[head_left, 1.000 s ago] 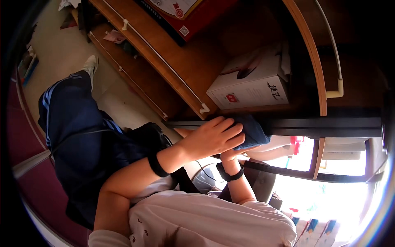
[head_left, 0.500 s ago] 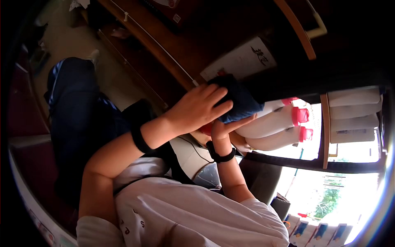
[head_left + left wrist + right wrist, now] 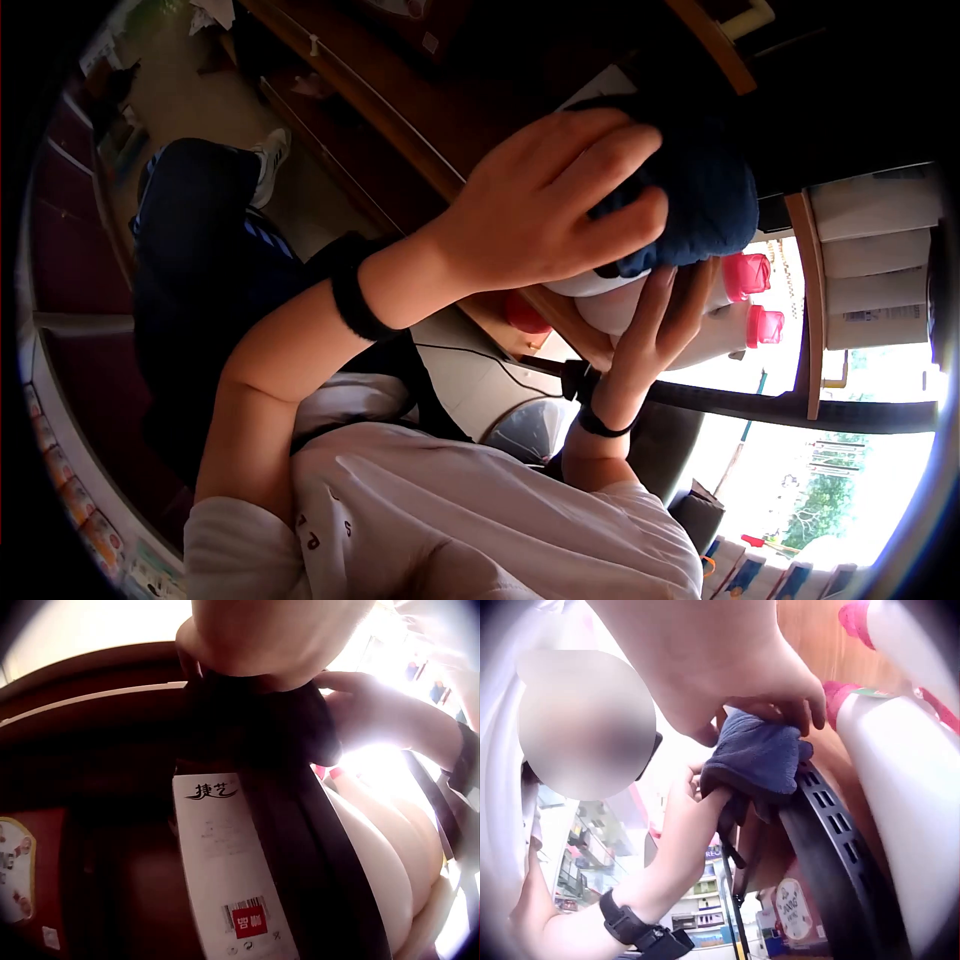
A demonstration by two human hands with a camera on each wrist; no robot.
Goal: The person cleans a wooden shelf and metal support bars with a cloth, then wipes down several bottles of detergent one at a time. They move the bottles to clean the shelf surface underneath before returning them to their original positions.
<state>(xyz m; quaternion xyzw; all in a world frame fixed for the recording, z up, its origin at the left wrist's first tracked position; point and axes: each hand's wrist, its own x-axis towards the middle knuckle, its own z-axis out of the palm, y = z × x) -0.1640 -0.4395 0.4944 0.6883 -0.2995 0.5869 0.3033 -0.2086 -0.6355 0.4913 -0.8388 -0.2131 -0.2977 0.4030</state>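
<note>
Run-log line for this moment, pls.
left hand: grips blue cloth | right hand: holds cloth | cloth: at black slotted post | nearby: white bottles

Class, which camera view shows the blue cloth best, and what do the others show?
The right wrist view: there the blue cloth is well lit, with its texture clear. The head view shows it darker, partly behind the left hand; the left wrist view shows only a dark shape.
</note>
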